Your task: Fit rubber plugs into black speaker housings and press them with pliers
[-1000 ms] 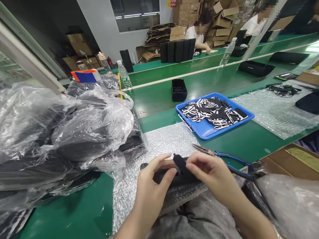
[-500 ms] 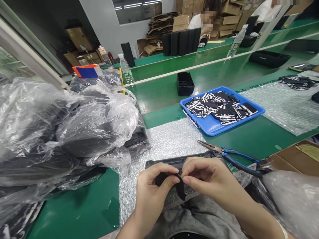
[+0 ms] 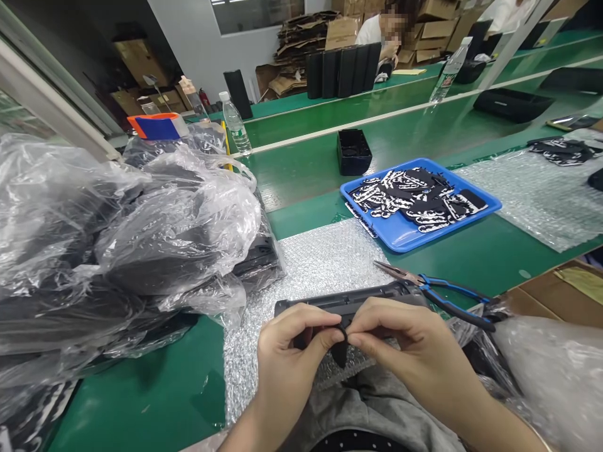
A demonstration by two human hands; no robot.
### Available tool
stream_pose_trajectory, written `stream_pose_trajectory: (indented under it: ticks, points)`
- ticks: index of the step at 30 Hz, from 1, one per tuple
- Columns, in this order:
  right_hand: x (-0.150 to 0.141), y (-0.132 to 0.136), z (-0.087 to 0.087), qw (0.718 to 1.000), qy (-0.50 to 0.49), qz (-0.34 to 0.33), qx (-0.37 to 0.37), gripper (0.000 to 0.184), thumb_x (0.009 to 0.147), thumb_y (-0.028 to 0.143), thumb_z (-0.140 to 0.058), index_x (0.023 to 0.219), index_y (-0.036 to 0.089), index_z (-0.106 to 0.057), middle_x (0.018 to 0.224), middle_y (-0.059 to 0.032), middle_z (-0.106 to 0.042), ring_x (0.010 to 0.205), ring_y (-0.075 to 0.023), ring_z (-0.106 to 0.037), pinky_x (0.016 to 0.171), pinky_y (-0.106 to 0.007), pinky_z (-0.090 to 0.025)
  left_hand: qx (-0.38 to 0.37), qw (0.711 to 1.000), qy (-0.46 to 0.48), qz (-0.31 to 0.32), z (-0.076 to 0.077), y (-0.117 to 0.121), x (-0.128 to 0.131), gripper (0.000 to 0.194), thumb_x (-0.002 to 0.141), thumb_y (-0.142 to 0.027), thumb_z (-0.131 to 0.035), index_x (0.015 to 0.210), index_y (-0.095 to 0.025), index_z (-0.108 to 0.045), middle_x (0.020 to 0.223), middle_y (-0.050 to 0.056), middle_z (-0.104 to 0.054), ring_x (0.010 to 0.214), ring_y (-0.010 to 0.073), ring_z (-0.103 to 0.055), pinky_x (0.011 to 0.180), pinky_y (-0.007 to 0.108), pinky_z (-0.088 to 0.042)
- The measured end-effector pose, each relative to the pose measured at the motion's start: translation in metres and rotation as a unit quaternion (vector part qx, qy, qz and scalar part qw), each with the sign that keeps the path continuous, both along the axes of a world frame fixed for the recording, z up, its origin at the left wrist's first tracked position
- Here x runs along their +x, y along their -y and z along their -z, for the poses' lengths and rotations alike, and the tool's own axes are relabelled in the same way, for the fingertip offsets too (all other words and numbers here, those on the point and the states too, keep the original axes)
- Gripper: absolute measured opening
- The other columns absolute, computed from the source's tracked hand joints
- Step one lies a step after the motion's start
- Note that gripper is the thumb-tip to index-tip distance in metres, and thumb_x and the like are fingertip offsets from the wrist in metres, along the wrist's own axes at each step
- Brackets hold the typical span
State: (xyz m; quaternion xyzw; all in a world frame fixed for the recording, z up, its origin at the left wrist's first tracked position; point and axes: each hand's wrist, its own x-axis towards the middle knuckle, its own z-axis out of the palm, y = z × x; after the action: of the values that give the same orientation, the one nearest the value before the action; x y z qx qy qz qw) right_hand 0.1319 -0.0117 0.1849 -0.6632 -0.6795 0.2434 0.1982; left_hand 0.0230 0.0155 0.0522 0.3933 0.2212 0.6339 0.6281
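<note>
Holding a small bent black piece (image 3: 340, 356) at near centre, pinched from the left between thumb and forefinger of the left hand (image 3: 288, 350) and from the right between those of the right hand (image 3: 411, 339), with the lower end dangling below the fingertips. Have a long black casing (image 3: 377, 294) just beyond the hands, partly hidden by them, lying on bubble wrap (image 3: 320, 257). To the right of the casing, can see pliers (image 3: 409, 275) with blue-and-black handles. Farther off, can make out a blue tray (image 3: 404, 240) heaped with black-and-white pieces (image 3: 424, 196), and beyond it an open black box (image 3: 354, 154) on the green surface (image 3: 301, 172). At left, can see a large plastic-wrapped pile (image 3: 183, 232), with a bottle (image 3: 235, 129) upright beyond it. On the far side, can see upright black panels (image 3: 343, 70) near a person in white (image 3: 370, 31).
</note>
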Motion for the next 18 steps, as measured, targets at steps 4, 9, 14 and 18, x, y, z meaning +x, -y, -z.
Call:
stream_pose_trajectory:
  ticks: [4,9,14,18]
  points:
    - [-0.001,0.001,-0.003,1.000,0.010,0.003,-0.003,0.016,0.088,0.009,-0.064,0.076,0.018,-0.069,0.069,0.0045,-0.063,0.064,-0.0030,-0.055,0.059,-0.008,-0.041,0.026,1.000,-0.004,-0.011,-0.002,0.000,0.001,0.020,0.079,-0.009,-0.079,0.086,-0.028,-0.077,0.079,-0.009,-0.073,0.070,0.0038,-0.067,0.066,0.008,-0.052]
    - [-0.001,0.001,-0.007,0.991,-0.019,0.053,-0.123,0.013,0.083,0.015,-0.060,0.073,0.015,-0.070,0.068,0.0005,-0.062,0.062,-0.0055,-0.055,0.055,-0.010,-0.042,0.062,0.998,0.015,0.010,-0.001,-0.001,-0.002,0.021,0.078,-0.003,-0.077,0.084,-0.024,-0.075,0.077,-0.007,-0.072,0.070,0.0043,-0.067,0.067,0.009,-0.054]
    - [0.000,-0.002,0.000,0.979,-0.065,0.105,-0.161,0.013,0.075,0.020,-0.058,0.068,0.012,-0.066,0.065,-0.0021,-0.058,0.059,-0.0077,-0.052,0.053,-0.014,-0.042,0.085,0.996,-0.007,0.002,-0.001,0.001,-0.003,0.018,0.076,-0.006,-0.080,0.085,-0.020,-0.074,0.078,-0.005,-0.073,0.070,0.0056,-0.069,0.069,0.010,-0.057]
    - [0.000,-0.001,0.007,0.981,-0.068,0.126,-0.134,0.013,0.070,0.022,-0.057,0.063,0.012,-0.061,0.060,-0.0014,-0.050,0.054,-0.0072,-0.042,0.048,-0.017,-0.034,0.107,0.992,-0.058,-0.040,-0.001,0.004,-0.001,0.022,0.072,-0.008,-0.082,0.090,-0.019,-0.074,0.084,-0.003,-0.076,0.072,0.0075,-0.071,0.072,0.011,-0.059]
